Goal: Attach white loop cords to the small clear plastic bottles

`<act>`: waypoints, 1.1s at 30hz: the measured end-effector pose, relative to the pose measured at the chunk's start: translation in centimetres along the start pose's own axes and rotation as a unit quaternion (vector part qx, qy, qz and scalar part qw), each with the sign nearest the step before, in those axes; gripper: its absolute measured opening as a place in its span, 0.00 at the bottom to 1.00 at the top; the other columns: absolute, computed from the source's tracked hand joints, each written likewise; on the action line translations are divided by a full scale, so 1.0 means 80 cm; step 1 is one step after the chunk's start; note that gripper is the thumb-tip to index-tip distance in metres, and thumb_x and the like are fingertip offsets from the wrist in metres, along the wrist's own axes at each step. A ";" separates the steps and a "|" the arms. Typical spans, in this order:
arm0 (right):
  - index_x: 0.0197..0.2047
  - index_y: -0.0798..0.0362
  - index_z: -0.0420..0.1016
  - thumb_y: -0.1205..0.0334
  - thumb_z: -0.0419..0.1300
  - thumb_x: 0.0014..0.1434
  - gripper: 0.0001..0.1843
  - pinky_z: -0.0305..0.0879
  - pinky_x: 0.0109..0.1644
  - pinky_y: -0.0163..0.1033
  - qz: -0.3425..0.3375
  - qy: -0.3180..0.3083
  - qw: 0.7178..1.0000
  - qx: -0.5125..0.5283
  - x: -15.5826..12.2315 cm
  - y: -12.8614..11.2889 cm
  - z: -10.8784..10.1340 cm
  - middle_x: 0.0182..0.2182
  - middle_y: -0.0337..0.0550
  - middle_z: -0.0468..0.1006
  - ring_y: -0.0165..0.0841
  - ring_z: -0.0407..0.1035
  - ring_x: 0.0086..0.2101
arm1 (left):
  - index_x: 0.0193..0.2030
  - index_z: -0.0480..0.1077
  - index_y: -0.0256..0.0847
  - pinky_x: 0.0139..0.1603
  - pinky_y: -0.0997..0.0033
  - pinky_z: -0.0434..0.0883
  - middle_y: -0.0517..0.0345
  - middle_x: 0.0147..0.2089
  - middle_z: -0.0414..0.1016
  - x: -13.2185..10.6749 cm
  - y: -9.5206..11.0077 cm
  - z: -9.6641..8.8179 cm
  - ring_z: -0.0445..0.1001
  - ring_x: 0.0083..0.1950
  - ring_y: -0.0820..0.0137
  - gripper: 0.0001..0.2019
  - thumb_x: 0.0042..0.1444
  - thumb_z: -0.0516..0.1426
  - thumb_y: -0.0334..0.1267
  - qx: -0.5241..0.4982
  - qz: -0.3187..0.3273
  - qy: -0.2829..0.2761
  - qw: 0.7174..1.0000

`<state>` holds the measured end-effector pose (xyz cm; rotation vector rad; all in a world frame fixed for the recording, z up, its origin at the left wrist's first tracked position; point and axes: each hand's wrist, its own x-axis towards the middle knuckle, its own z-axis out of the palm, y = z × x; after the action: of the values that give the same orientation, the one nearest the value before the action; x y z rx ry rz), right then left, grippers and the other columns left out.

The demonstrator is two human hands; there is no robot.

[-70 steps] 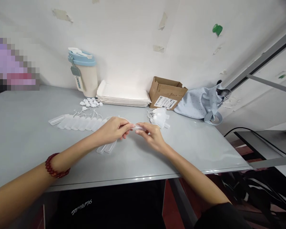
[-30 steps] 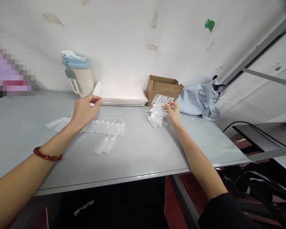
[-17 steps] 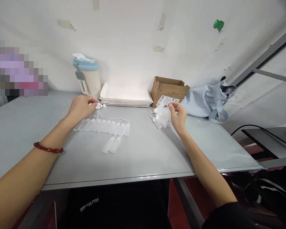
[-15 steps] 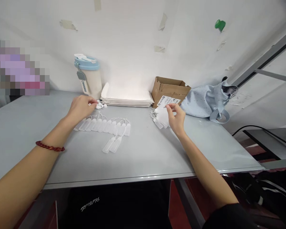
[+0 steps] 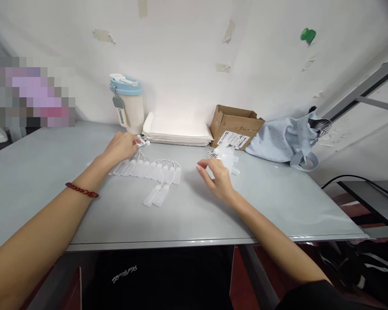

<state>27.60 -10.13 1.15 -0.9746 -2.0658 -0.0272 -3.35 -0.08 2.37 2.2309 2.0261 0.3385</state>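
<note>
My left hand reaches to the small white pieces near the cup. Its fingertips are pinched together at their edge; whatever they hold is too small to make out. Just in front of it lies a row of translucent white plastic tags with looped strings. Two more tags lie nearer the front edge. My right hand hovers over the table right of the row, its thumb and index finger slightly apart with nothing visible between them. Behind it sits a pile of similar white tags, partly hidden by the hand.
Along the wall stand a cream cup with a blue lid, a stack of white sheets, an open cardboard box and a light blue cloth bag. The grey table's front edge runs close to my body.
My right hand has left the tag pile, moving left and toward me; its fingers have loosened. My left hand stays at the small white pieces. The view has shifted slightly.
</note>
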 end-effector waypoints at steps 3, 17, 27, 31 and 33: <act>0.41 0.53 0.69 0.59 0.52 0.66 0.09 0.60 0.42 0.41 -0.046 -0.042 0.998 0.017 -0.004 -0.016 0.007 0.31 0.44 0.78 0.33 0.70 0.33 | 0.49 0.76 0.37 0.44 0.68 0.68 0.48 0.41 0.79 0.005 -0.002 0.005 0.74 0.46 0.57 0.19 0.53 0.53 0.37 0.011 -0.001 -0.002 1.000; 0.48 0.61 0.69 0.29 0.52 0.52 0.40 0.59 0.42 0.43 -0.038 -0.155 0.987 -0.003 -0.023 -0.077 0.049 0.35 0.51 0.75 0.39 0.68 0.37 | 0.43 0.76 0.33 0.46 0.66 0.68 0.43 0.40 0.79 0.004 0.004 0.001 0.75 0.46 0.53 0.16 0.49 0.54 0.33 0.023 -0.014 -0.003 1.000; 0.46 0.60 0.70 0.26 0.45 0.53 0.43 0.58 0.40 0.43 0.002 -0.184 0.980 -0.078 -0.025 -0.087 0.059 0.33 0.50 0.75 0.40 0.66 0.35 | 0.43 0.77 0.34 0.45 0.67 0.69 0.46 0.40 0.80 0.001 0.020 -0.005 0.76 0.45 0.55 0.18 0.47 0.53 0.34 -0.040 -0.058 0.034 0.997; 0.45 0.60 0.70 0.28 0.46 0.55 0.40 0.58 0.40 0.44 -0.003 -0.196 0.977 -0.082 -0.024 -0.087 0.058 0.33 0.51 0.75 0.40 0.67 0.35 | 0.43 0.77 0.36 0.45 0.69 0.68 0.49 0.41 0.80 -0.004 0.027 -0.010 0.76 0.46 0.57 0.18 0.47 0.53 0.36 -0.045 -0.051 0.037 0.997; 0.44 0.60 0.71 0.30 0.47 0.56 0.39 0.58 0.39 0.45 -0.001 -0.200 0.977 -0.080 -0.023 -0.087 0.058 0.33 0.51 0.75 0.41 0.67 0.35 | 0.43 0.77 0.36 0.45 0.70 0.68 0.50 0.41 0.80 -0.006 0.030 -0.013 0.76 0.46 0.57 0.19 0.46 0.53 0.37 -0.057 -0.047 0.041 0.996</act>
<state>20.62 -14.58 -1.07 -1.1491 -2.4622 0.0034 -1.35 -0.85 3.86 2.0802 2.0861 0.5306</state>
